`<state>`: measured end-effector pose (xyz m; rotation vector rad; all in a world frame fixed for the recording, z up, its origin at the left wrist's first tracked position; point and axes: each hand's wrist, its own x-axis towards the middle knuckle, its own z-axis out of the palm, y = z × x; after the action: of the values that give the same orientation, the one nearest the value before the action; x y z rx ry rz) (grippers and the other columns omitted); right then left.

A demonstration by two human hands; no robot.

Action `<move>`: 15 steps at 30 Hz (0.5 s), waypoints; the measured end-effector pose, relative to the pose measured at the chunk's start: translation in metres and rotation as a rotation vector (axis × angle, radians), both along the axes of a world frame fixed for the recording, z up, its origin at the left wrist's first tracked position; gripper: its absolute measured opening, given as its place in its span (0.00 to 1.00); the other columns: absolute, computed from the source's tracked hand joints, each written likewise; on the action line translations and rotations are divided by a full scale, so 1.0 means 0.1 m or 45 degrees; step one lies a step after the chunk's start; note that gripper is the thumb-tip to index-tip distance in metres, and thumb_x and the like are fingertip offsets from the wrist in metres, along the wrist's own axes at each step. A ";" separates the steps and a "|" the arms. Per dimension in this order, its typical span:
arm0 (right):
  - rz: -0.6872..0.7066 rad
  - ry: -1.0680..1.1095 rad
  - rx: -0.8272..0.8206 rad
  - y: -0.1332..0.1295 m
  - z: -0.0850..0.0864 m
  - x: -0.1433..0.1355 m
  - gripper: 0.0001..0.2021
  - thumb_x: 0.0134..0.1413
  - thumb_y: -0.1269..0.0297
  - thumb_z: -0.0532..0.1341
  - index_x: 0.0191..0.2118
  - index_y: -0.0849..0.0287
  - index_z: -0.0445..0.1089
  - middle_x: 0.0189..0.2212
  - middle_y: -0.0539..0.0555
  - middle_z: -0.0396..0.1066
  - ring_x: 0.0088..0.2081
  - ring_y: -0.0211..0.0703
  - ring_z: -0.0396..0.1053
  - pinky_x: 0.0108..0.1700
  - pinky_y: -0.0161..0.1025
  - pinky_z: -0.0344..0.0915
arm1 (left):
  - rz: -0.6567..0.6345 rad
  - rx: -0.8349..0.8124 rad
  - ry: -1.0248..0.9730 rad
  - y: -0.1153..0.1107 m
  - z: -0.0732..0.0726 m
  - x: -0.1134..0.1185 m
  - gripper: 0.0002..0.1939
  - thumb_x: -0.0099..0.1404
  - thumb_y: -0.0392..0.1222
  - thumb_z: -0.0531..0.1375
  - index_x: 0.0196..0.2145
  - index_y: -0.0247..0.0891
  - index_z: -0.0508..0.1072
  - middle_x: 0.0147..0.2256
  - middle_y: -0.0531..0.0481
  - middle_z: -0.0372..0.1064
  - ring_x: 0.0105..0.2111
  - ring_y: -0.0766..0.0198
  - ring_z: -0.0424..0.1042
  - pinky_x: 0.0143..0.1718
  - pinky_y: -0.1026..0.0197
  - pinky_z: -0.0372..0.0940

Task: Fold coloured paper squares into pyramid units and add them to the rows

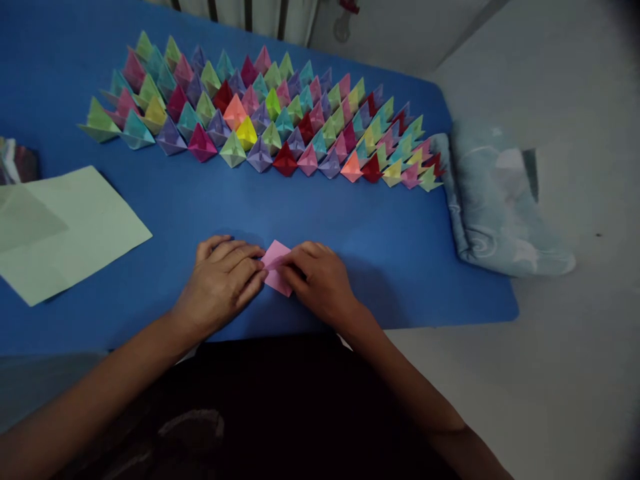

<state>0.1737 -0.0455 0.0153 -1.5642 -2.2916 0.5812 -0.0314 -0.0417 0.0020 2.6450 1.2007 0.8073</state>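
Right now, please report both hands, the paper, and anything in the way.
Left hand touching pink paper at left; right hand on right side. Paper flat on table. Folded boats beyond, green sheet left, both apart from hands.

No readable text, labels, brands, numbers or signs anywhere in view

A folded, patterned cloth (500,200) overhangs the blue table (390,233).
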 end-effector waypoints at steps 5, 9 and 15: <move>-0.090 -0.021 0.016 0.00 0.01 -0.05 0.10 0.65 0.63 0.58 0.34 0.57 0.74 0.33 0.53 0.72 0.36 0.42 0.66 0.39 0.40 0.57 | 0.063 -0.053 -0.007 0.02 0.00 0.01 0.09 0.72 0.41 0.57 0.34 0.41 0.74 0.44 0.46 0.78 0.47 0.52 0.74 0.52 0.44 0.62; -0.135 -0.031 0.034 0.00 0.01 -0.08 0.12 0.65 0.63 0.56 0.31 0.58 0.71 0.30 0.53 0.70 0.34 0.42 0.65 0.36 0.40 0.55 | 0.108 -0.114 -0.013 0.03 -0.01 0.02 0.10 0.71 0.43 0.57 0.33 0.41 0.74 0.44 0.45 0.77 0.48 0.50 0.73 0.49 0.43 0.63; -0.178 -0.006 0.042 0.01 0.02 -0.10 0.10 0.63 0.64 0.57 0.30 0.57 0.70 0.29 0.52 0.68 0.32 0.41 0.63 0.34 0.39 0.54 | 0.129 -0.148 -0.046 0.05 -0.04 0.00 0.09 0.70 0.44 0.57 0.33 0.41 0.73 0.44 0.44 0.76 0.47 0.49 0.72 0.48 0.43 0.64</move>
<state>0.1637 -0.0448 0.0168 -1.6944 -2.1623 0.5018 -0.0311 -0.0372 -0.0019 2.4842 1.3392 0.7724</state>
